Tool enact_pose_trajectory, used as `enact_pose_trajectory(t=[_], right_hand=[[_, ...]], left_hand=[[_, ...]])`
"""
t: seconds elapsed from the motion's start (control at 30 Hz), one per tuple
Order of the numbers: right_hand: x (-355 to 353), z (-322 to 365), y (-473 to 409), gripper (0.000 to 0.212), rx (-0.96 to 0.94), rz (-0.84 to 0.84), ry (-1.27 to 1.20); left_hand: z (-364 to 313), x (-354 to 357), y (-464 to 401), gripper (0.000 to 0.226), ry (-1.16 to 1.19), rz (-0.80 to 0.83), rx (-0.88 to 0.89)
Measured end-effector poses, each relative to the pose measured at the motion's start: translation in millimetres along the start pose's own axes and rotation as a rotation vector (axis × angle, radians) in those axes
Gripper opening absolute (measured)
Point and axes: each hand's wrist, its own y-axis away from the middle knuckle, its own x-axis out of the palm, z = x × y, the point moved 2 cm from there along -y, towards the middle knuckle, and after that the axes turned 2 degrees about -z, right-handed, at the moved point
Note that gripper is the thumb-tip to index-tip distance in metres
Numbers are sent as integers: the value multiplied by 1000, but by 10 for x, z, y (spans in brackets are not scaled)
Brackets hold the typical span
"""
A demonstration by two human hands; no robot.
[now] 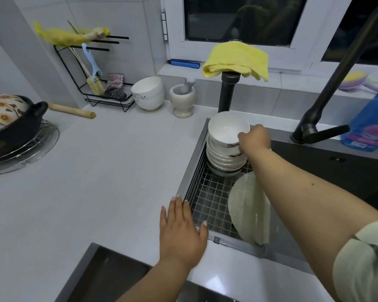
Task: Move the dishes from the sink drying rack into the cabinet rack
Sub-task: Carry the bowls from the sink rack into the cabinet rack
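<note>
Right now the right hand (254,138) is gripping the stack of white bowls (226,147) at its right side, with the thumb lying on the rim of the top bowl (228,128) and the other fingers going down the side of the stack, mostly hidden behind the hand. The stack is standing at the far left corner of the wire drying rack (207,199), which is sitting inside the sink (327,158). A pale round plate (249,205) is leaning on its edge in the near part of the rack, under the right forearm. The left hand (180,227) is lying flat and relaxed on the counter (100,175), holding nothing, with its fingertips just at the left rim of the sink.

I think the person is taking either the top bowl or several bowls together; which one I cannot tell. To do it well, the grip should be closing firmly on the rim and wall before lifting, because the bowls may be wet and slippery. Lifting straight up is safer, so the lower bowls are not tipping. The free hand could be coming under the bottom for support. The dark faucet (340,75) is standing to the right and the yellow cloth (236,59) hangs just behind, so the way up and toward the near side looks the clearest. The cabinet rack is not in view.
</note>
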Motion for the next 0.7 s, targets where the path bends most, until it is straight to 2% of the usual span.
enact_pose_trajectory(t=[0.23, 0.4, 0.57, 0.63, 0.7], right_hand=[[-194, -115, 667, 27, -33, -22, -223], [-324, -362, 1355, 27, -4, 34, -319], [-470, -645, 1945, 21, 42, 83, -374], [-533, -744, 2172, 22, 28, 105, -347], [-598, -830, 2414, 23, 0, 140, -310]], left_hand=[[-36, -119, 16, 76, -24, 49, -3], [-5, -129, 101, 70, 111, 22, -10], [114, -170, 397, 58, 522, -6, -132], [103, -307, 582, 42, 819, -65, -223], [18, -506, 847, 28, 1146, -48, -353]])
